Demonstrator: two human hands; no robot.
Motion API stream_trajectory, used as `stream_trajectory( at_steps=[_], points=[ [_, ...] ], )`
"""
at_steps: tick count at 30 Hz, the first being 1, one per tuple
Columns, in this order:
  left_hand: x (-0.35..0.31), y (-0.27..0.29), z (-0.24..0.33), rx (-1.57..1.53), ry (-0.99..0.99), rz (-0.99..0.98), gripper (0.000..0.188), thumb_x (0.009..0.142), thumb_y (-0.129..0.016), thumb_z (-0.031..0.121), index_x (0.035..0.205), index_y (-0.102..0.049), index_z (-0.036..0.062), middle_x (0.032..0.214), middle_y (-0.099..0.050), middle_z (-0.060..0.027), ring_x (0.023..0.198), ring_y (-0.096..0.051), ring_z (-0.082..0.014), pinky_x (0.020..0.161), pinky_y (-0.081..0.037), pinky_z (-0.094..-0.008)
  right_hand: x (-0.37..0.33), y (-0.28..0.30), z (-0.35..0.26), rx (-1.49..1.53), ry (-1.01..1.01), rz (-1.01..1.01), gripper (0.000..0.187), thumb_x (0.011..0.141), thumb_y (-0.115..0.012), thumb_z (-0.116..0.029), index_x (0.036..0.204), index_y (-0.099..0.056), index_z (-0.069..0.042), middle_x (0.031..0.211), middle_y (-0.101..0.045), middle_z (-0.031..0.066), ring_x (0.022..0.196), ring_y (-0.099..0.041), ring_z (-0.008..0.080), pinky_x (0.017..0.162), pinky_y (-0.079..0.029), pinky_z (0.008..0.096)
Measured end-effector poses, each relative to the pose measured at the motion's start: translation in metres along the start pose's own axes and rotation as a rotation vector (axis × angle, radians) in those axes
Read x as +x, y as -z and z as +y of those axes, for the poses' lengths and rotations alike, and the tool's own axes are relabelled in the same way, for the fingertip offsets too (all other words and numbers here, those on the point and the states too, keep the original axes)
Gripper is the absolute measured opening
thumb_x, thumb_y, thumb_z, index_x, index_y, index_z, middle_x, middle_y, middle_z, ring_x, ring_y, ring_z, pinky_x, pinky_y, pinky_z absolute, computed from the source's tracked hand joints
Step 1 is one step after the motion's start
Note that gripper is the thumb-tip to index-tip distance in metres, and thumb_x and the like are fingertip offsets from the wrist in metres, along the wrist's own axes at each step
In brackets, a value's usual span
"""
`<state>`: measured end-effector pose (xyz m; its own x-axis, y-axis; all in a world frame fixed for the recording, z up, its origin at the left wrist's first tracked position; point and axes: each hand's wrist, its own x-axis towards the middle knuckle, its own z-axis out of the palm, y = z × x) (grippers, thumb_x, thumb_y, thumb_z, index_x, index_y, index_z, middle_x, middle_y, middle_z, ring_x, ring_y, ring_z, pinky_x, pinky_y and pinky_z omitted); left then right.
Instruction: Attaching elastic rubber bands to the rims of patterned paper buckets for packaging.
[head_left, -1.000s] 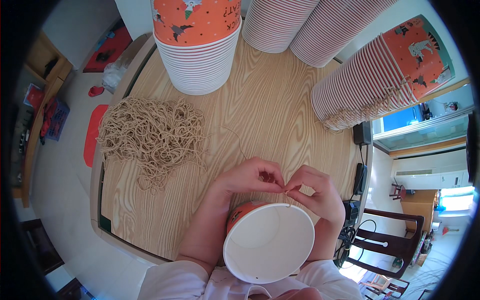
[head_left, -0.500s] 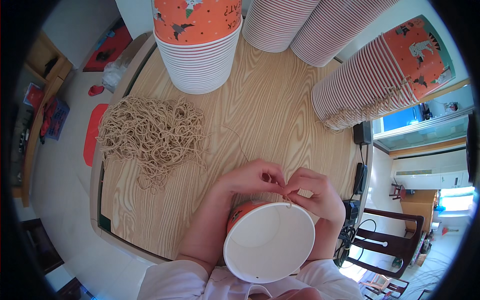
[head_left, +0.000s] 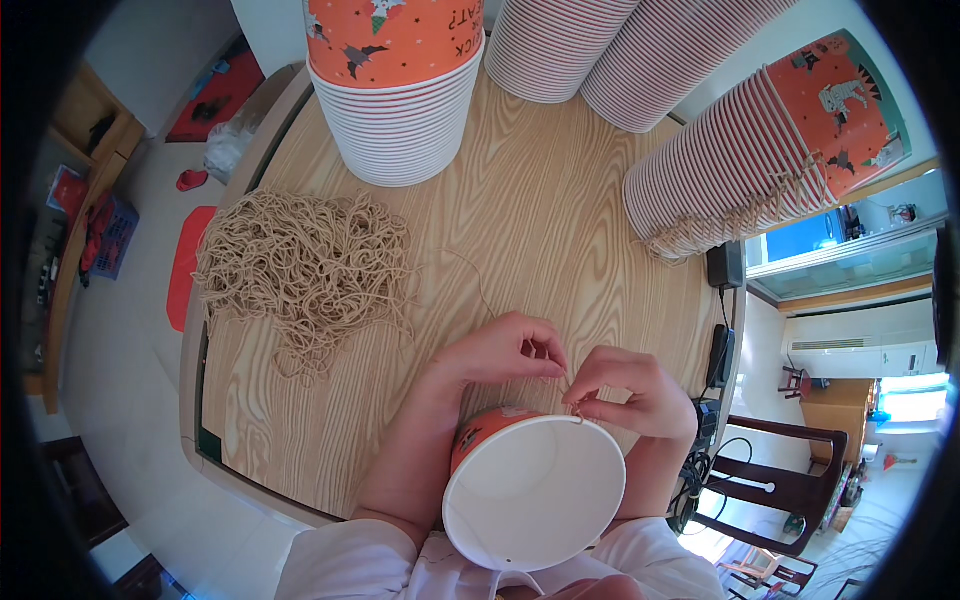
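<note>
A paper bucket (head_left: 535, 492), white inside and orange outside, rests tilted against my body between my forearms, its mouth facing me. A thin tan cord (head_left: 580, 418) hangs at its far rim. My left hand (head_left: 510, 350) is closed in a pinch on the cord above the rim. Just to its right, my right hand (head_left: 632, 390) pinches the cord close to the rim. The fingertips are slightly apart, with a short piece of cord between them. A loose heap of tan cord (head_left: 305, 265) lies on the table to the left.
Stacked orange-and-white buckets (head_left: 400, 130) stand at the far left of the wood-grain table (head_left: 540, 220). Two white stacks (head_left: 560, 50) stand behind. A leaning stack (head_left: 740, 150) at right has cord loops along its side. Black adapters (head_left: 724, 268) and cables line the right edge, near a chair (head_left: 790, 480).
My hands have drawn slightly apart, the right one moving a little rightward and down. The bucket has shifted slightly left and toward me.
</note>
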<state>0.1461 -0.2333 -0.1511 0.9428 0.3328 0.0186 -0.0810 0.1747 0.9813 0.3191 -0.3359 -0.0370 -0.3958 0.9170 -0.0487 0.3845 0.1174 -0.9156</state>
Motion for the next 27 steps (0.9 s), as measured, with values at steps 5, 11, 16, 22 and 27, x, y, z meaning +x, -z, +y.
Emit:
stream_trajectory(
  at_steps=[5, 11, 16, 22, 27],
  points=[
    [0.0003, 0.0004, 0.0006, 0.001, 0.005, -0.001, 0.012, 0.079, -0.071, 0.012, 0.087, -0.07, 0.0037, 0.077, -0.063, 0.0, 0.068, -0.051, -0.0074, 0.063, -0.044, -0.024, -0.0002, -0.0004, 0.0008, -0.025, 0.027, -0.029, 0.014, 0.076, -0.07, -0.002, 0.09, -0.069, -0.004, 0.083, -0.062, 0.0077, 0.078, -0.061, 0.022, 0.067, -0.047, 0.0299],
    [0.0004, 0.0005, -0.0002, 0.018, -0.007, 0.002, 0.012, 0.079, -0.071, 0.012, 0.088, -0.07, 0.0038, 0.077, -0.063, -0.0002, 0.068, -0.051, -0.0074, 0.063, -0.044, -0.024, -0.0006, -0.0012, -0.0014, -0.005, 0.037, 0.034, 0.014, 0.076, -0.07, -0.001, 0.089, -0.07, -0.005, 0.083, -0.061, 0.0074, 0.078, -0.061, 0.0224, 0.066, -0.047, 0.03],
    [0.0001, 0.0005, 0.0, 0.03, 0.01, 0.007, 0.013, 0.079, -0.071, 0.013, 0.088, -0.07, 0.0041, 0.078, -0.063, -0.0001, 0.069, -0.052, -0.0076, 0.063, -0.044, -0.0242, -0.0027, 0.0002, 0.0, -0.014, 0.039, 0.001, 0.014, 0.076, -0.07, -0.001, 0.089, -0.07, -0.006, 0.082, -0.06, 0.0075, 0.077, -0.061, 0.0219, 0.066, -0.047, 0.03],
    [-0.0004, 0.0003, 0.0006, 0.027, 0.008, 0.009, 0.012, 0.079, -0.071, 0.013, 0.087, -0.07, 0.0046, 0.077, -0.064, -0.0002, 0.068, -0.051, -0.0076, 0.063, -0.044, -0.0243, -0.0038, 0.0012, -0.0012, -0.012, 0.033, -0.007, 0.013, 0.076, -0.071, -0.002, 0.089, -0.071, -0.006, 0.081, -0.06, 0.0073, 0.077, -0.06, 0.0217, 0.066, -0.047, 0.0299],
    [0.0031, -0.001, -0.0033, -0.021, 0.014, 0.002, 0.013, 0.08, -0.069, 0.012, 0.089, -0.068, 0.0017, 0.075, -0.064, -0.0012, 0.067, -0.056, -0.0086, 0.063, -0.045, -0.0237, -0.0051, -0.0008, -0.0031, -0.024, 0.051, 0.005, 0.013, 0.076, -0.071, -0.004, 0.089, -0.07, -0.004, 0.081, -0.06, 0.0076, 0.077, -0.06, 0.0217, 0.066, -0.047, 0.0297]
  ],
)
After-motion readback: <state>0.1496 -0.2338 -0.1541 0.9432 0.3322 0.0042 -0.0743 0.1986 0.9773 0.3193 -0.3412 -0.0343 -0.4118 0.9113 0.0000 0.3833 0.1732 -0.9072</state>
